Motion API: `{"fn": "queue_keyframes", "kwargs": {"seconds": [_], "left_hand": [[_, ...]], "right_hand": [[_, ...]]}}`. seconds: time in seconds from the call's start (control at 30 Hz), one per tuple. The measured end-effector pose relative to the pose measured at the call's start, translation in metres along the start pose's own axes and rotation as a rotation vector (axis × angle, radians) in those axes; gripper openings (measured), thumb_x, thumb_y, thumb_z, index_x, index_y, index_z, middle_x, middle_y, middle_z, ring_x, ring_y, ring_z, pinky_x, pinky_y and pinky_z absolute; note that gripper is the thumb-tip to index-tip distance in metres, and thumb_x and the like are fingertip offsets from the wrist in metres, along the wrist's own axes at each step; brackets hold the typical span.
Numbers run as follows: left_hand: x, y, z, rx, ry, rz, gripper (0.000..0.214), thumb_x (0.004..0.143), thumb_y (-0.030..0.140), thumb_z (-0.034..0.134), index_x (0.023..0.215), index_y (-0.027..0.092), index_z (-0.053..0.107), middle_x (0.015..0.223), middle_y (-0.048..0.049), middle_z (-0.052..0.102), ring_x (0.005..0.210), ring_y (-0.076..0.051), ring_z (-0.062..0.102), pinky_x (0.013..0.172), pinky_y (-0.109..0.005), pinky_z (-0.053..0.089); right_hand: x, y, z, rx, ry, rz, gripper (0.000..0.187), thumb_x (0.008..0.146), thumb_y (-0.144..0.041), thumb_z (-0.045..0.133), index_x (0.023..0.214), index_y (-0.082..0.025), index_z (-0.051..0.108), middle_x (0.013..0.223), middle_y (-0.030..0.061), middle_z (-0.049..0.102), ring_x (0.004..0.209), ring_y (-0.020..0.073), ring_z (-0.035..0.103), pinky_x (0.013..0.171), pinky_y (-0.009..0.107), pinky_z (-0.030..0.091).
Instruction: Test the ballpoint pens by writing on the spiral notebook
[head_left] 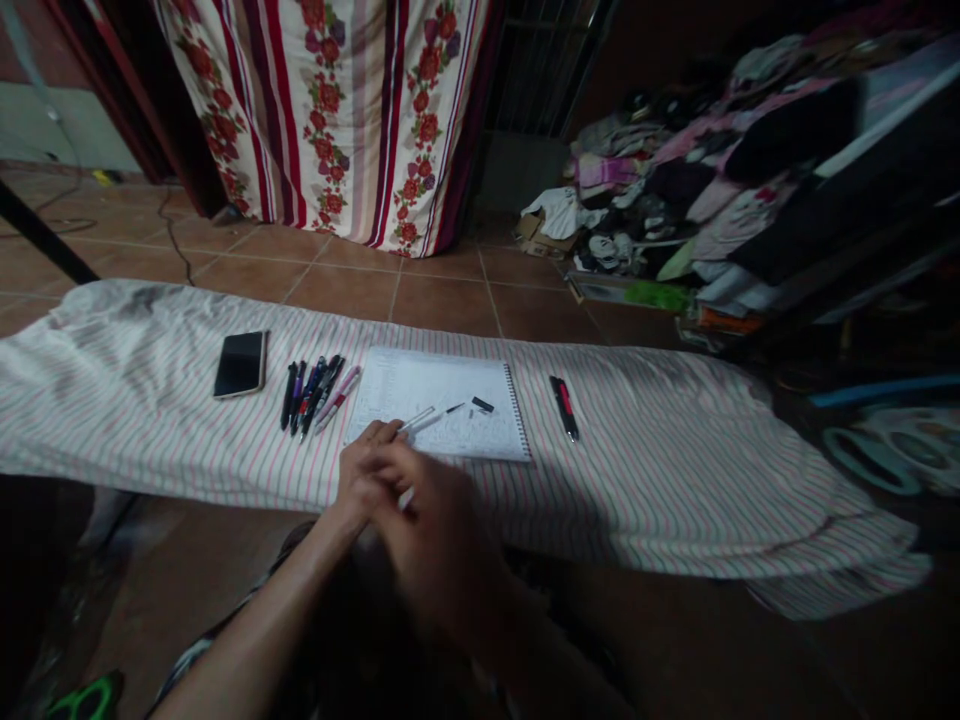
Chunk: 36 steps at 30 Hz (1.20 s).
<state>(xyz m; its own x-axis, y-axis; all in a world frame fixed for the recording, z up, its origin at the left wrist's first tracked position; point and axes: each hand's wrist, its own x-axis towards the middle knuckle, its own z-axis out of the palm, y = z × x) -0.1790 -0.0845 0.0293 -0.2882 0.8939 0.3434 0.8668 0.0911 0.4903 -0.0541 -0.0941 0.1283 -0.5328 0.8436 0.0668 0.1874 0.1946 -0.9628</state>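
Note:
My left hand is closed at the near left edge of a spiral notebook, its fingers curled. My right hand, partly blurred, is closed against it with bent fingers. What lies between the fingers is hidden. Just beyond my left fingertips, a clear pen tube shows over the page; I cannot tell whether they touch it. A thin pen refill with a dark tip lies beside it. Farther right on the page are a small black piece and some tiny parts.
Left of the notebook lies a row of several pens, then a dark-screened phone or tablet. Black and red pens lie to its right. A striped cloth covers the table. Beyond are a floral curtain and piled clothes.

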Motion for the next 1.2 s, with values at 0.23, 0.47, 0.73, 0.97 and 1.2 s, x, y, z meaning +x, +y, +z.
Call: {"fn": "queue_keyframes", "kwargs": {"seconds": [0.23, 0.47, 0.73, 0.97, 1.2], "left_hand": [[-0.002, 0.004, 0.003, -0.007, 0.005, -0.017, 0.028, 0.09, 0.031, 0.039, 0.107, 0.02, 0.059, 0.092, -0.0037, 0.065, 0.077, -0.014, 0.062, 0.063, -0.023, 0.046], [-0.005, 0.002, 0.002, 0.031, -0.011, 0.061, 0.032, 0.091, 0.034, 0.036, 0.108, 0.021, 0.059, 0.087, -0.0032, 0.064, 0.073, -0.013, 0.061, 0.061, -0.022, 0.044], [-0.005, 0.004, 0.006, 0.099, -0.025, 0.091, 0.032, 0.091, 0.034, 0.035, 0.108, 0.019, 0.058, 0.085, -0.0029, 0.063, 0.07, -0.014, 0.06, 0.059, -0.023, 0.042], [-0.003, 0.008, 0.004, 0.127, -0.061, 0.124, 0.032, 0.092, 0.033, 0.033, 0.101, 0.018, 0.059, 0.079, -0.0028, 0.061, 0.067, -0.014, 0.058, 0.057, -0.024, 0.04], [-0.003, 0.009, 0.006, 0.121, -0.037, 0.123, 0.029, 0.091, 0.032, 0.034, 0.103, 0.019, 0.058, 0.082, -0.0027, 0.062, 0.069, -0.014, 0.058, 0.058, -0.024, 0.04]], "right_hand": [[0.064, 0.078, -0.03, 0.063, 0.308, 0.288, 0.037, 0.072, -0.047, 0.057, 0.094, -0.019, 0.05, 0.058, -0.0025, 0.057, 0.042, 0.011, 0.048, 0.033, 0.02, 0.034], [0.069, 0.099, -0.017, 0.186, 0.195, 0.34, 0.034, 0.065, -0.05, 0.06, 0.07, -0.017, 0.057, 0.054, -0.0023, 0.053, 0.041, 0.0065, 0.041, 0.034, 0.017, 0.025], [0.071, 0.105, -0.024, 0.298, 0.152, 0.276, 0.024, 0.067, -0.039, 0.061, 0.069, -0.016, 0.06, 0.054, -0.0021, 0.053, 0.045, 0.0068, 0.04, 0.039, 0.019, 0.028], [0.073, 0.11, -0.033, 0.376, 0.09, 0.285, 0.025, 0.063, -0.035, 0.062, 0.079, -0.015, 0.063, 0.056, -0.0033, 0.052, 0.048, 0.007, 0.043, 0.046, 0.02, 0.035], [0.072, 0.103, -0.034, 0.417, 0.127, 0.345, 0.035, 0.062, -0.038, 0.062, 0.089, -0.018, 0.055, 0.07, 0.0011, 0.061, 0.059, 0.0119, 0.055, 0.039, 0.018, 0.031]]}}
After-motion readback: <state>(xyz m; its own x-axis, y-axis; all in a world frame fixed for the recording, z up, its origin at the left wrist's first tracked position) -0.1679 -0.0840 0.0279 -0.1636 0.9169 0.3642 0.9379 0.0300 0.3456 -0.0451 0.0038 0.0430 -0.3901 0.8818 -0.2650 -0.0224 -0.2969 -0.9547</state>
